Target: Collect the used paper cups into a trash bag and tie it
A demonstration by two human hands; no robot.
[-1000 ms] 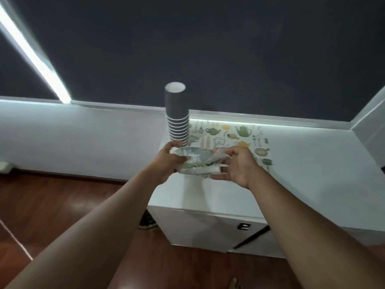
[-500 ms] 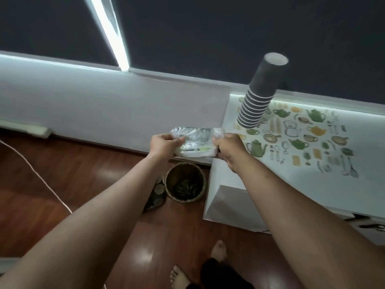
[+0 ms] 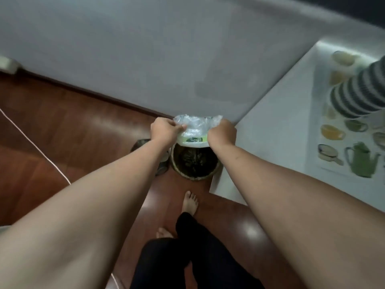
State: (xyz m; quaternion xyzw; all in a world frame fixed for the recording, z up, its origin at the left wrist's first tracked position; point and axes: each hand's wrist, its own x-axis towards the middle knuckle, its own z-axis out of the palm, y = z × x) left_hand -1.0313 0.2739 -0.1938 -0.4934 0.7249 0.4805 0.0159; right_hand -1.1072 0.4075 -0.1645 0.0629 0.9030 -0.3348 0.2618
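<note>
— Two hands on one thing in the head view. What is it?

— A crumpled, clear plastic bag [image 3: 194, 130], thin and wrinkled, with a pale band and a green label along its lower edge. It is held in the air above a round basket [image 3: 195, 161] that stands on the floor.

— How do the hands have it?

— The left hand [image 3: 165, 130] pinches the bag's left end, fingers curled round the film. The right hand [image 3: 221, 132] grips the right end the same way, knuckles up. The plastic is stretched between them, bunched at the top.

— And the cups?

— A stack of paper cups [image 3: 358, 94] lies tilted at the right edge of the picture, over the counter [image 3: 277, 142], well apart from the bag. The cups are dark with white rims, so the stack reads as stripes. It is blurred and cut off by the frame; I cannot tell what bears it.

— The counter itself?

— White and smooth, with a printed mat [image 3: 343, 147] showing a green teapot, yellow cups and a pan.

— What about the basket?

— Woven-looking rim, dark crumpled lining inside. It sits just beside the counter's corner.

— The rest?

— Glossy reddish-brown wooden floor [image 3: 62, 130], a pale wall [image 3: 125, 49] behind, a thin white cord [image 3: 35, 147] running across the boards, bare feet and black trousers below.
</note>
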